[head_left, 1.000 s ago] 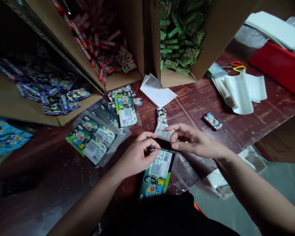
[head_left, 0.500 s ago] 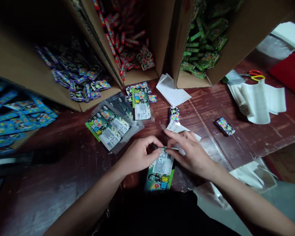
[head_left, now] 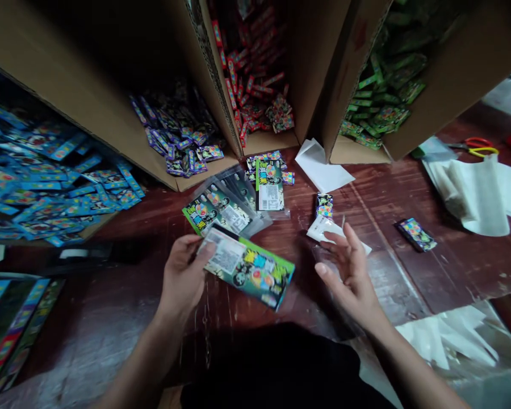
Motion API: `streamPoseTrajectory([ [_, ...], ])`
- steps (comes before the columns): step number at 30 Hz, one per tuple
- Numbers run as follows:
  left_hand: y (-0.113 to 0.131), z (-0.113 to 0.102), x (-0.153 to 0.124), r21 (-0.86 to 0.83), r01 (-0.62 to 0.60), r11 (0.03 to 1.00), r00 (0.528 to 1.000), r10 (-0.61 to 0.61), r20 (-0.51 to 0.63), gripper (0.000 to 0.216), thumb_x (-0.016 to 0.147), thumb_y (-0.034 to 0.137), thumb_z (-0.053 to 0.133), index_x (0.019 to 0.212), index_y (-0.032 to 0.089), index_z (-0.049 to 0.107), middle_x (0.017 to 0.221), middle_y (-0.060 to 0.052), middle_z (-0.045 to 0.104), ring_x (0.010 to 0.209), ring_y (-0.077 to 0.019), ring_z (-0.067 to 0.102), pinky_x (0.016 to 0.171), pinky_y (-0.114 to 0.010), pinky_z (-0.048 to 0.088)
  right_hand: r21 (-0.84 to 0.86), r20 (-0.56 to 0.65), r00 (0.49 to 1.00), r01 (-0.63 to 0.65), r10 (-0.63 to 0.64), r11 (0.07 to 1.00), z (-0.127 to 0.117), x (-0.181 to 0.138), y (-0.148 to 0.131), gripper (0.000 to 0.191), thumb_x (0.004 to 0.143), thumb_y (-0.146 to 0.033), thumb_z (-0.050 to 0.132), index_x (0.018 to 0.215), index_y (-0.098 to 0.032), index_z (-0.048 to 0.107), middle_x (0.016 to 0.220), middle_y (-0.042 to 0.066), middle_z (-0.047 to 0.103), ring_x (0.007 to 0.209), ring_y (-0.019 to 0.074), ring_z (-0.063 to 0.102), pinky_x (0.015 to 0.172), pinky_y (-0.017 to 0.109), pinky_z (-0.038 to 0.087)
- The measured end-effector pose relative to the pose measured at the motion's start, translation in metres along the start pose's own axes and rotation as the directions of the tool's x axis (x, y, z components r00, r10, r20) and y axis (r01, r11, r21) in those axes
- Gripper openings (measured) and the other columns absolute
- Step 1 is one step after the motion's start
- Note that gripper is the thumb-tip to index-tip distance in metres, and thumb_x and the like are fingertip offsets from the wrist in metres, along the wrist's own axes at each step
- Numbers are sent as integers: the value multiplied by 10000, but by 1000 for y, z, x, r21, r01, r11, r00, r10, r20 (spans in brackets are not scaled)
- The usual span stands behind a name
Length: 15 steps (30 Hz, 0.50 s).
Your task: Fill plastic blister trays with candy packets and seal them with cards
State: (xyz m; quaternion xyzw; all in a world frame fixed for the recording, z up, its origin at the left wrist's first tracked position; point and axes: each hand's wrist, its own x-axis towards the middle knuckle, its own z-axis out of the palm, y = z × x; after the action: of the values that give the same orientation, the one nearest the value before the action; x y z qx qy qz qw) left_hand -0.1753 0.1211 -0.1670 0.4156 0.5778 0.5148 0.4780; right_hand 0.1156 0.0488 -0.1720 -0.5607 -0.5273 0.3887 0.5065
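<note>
My left hand grips one end of a green printed packet in a clear sleeve and holds it level above the dark red table. My right hand hovers to the right of the packet with its fingers spread and nothing in them. Just beyond its fingertips lies a small white slip and a small candy pack. A stack of similar sleeved packets lies on the table beyond my left hand.
Tipped cardboard boxes line the far side: blue packs at left, purple packs, red packs, green packs. A loose pack, white paper sheets and scissors lie at right. Clear sleeves are near right.
My left hand has lifted the packet off the table and swung it to the left. My right hand has let go of it and opened. The view has shifted left.
</note>
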Motion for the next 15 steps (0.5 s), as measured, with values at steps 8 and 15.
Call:
streamPoseTrajectory([
  [8, -15, 1, -69, 121, 26, 992, 977, -51, 207, 386, 900, 384, 699, 1259, 314, 572, 1170, -38, 675, 1080, -216, 667, 880, -320, 579, 204, -119, 991, -28, 53, 978, 32, 17, 2, 797, 906, -380, 708, 1525, -409, 207, 1155, 49, 571, 937, 177, 646, 868, 361, 597],
  [15, -12, 26, -53, 115, -27, 993, 879, -32, 476, 475, 914, 307, 697, 1341, 294, 489, 1151, -41, 616, 999, -168, 684, 854, -293, 563, 213, 100, 994, 22, -44, 977, 28, 24, 7, 844, 854, -325, 788, 1499, -459, 259, 1273, 40, 474, 889, 157, 656, 855, 377, 623],
])
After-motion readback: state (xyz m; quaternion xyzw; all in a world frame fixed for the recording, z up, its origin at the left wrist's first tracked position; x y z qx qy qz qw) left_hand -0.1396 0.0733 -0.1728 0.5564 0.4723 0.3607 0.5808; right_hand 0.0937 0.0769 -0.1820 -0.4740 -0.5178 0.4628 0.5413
